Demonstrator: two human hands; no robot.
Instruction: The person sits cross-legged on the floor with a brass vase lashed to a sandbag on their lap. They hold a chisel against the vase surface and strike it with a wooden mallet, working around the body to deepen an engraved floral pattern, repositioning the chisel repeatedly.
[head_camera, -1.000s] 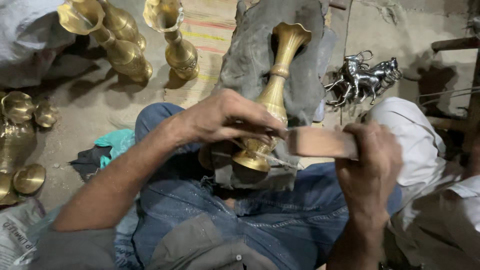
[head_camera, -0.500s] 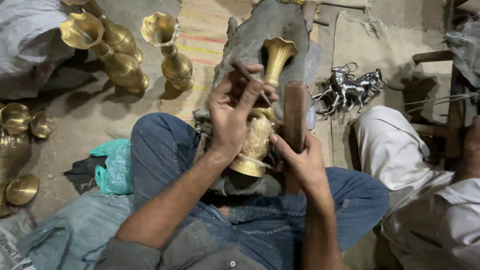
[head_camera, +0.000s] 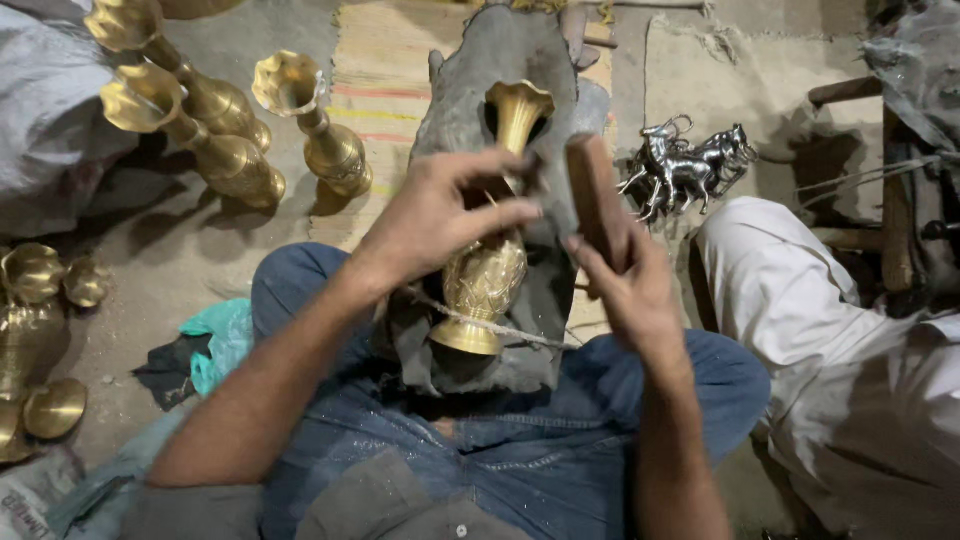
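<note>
Single view, head-mounted, looking steeply down over the wearer's own lap and denim-clad legs. Faces forward and down onto the dirt floor. Close range: left hand and right hand fill mid-frame, with the brass vase on a dark pad just beyond the knees. Frame's top edge reaches a striped mat, left edge catches more brass vases, right edge a neighbour's white-trousered leg. No second view, so no overlap.
</note>
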